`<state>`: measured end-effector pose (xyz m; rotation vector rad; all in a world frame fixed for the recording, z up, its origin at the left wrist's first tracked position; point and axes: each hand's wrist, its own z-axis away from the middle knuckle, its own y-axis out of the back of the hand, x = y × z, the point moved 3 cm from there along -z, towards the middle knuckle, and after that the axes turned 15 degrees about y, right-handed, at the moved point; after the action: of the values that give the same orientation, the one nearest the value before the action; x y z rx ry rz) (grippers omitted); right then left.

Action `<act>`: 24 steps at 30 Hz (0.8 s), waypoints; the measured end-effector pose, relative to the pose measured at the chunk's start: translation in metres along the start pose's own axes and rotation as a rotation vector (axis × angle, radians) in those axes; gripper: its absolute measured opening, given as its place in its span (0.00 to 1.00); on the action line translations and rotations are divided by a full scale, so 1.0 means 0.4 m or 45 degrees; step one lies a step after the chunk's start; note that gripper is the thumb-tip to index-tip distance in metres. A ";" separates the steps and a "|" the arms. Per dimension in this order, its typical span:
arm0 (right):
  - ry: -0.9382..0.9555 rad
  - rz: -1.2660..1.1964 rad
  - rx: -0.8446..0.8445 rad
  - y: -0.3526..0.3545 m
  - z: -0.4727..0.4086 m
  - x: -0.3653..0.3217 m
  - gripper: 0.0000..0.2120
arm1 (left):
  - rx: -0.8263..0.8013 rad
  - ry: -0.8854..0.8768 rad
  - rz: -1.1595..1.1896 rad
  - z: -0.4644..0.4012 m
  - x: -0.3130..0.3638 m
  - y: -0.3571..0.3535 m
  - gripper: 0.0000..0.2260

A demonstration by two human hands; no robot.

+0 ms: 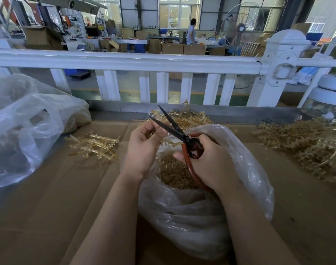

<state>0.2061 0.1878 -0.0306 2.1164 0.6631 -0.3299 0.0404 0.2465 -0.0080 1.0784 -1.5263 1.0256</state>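
Finding: the left hand (144, 144) is curled round one tan plastic sprig (171, 144), held at centre view above the mouth of the clear bag (201, 217). The right hand (207, 161) grips the red handles of the scissors (179, 131). The blades stand apart and point to 11 o'clock. Whether the stem lies between them cannot be told.

Risks:
- The left fingertips sit just beside the lower blade, so a closing cut could nick them.
- The sprig hangs near the bag's 12 o'clock edge, so trimmed pieces could fall onto the cardboard (48, 188) instead.
- The blade tips could snag the bag film if they are lowered.

Count:
- Scissors: one.
- Sprig in hand: one.
- Loose heaps: three, at 9 o'clock (94, 144), 12 o'clock (186, 117) and 3 o'clock (306, 146) of the hands.
- Clear bags: two, the second (29, 121) at 9 to 10 o'clock.
- Cut bits (174, 175) in the bag: too many to count.
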 end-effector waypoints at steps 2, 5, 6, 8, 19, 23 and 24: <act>-0.006 0.004 -0.006 0.001 -0.001 -0.002 0.29 | -0.011 0.002 -0.009 0.000 0.002 0.002 0.06; -0.008 0.049 -0.004 0.004 -0.003 -0.011 0.32 | -0.028 0.004 -0.007 0.001 0.005 0.003 0.05; -0.008 0.066 -0.001 0.005 -0.003 -0.012 0.33 | -0.031 0.007 -0.004 0.002 0.006 0.003 0.05; 0.000 0.103 0.016 0.006 -0.003 -0.011 0.35 | -0.043 0.011 0.006 0.003 0.008 0.003 0.05; 0.083 0.160 0.070 0.009 0.001 -0.013 0.35 | -0.079 0.083 0.074 0.000 0.005 0.006 0.06; 0.050 0.119 0.038 0.009 -0.001 -0.012 0.36 | -0.104 0.106 0.113 -0.003 0.003 0.008 0.05; 0.046 0.118 0.033 0.009 -0.001 -0.012 0.36 | -0.115 0.095 0.102 -0.003 0.003 0.007 0.04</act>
<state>0.2042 0.1849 -0.0257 2.1745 0.5822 -0.2507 0.0379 0.2481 -0.0069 0.9129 -1.5503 1.0298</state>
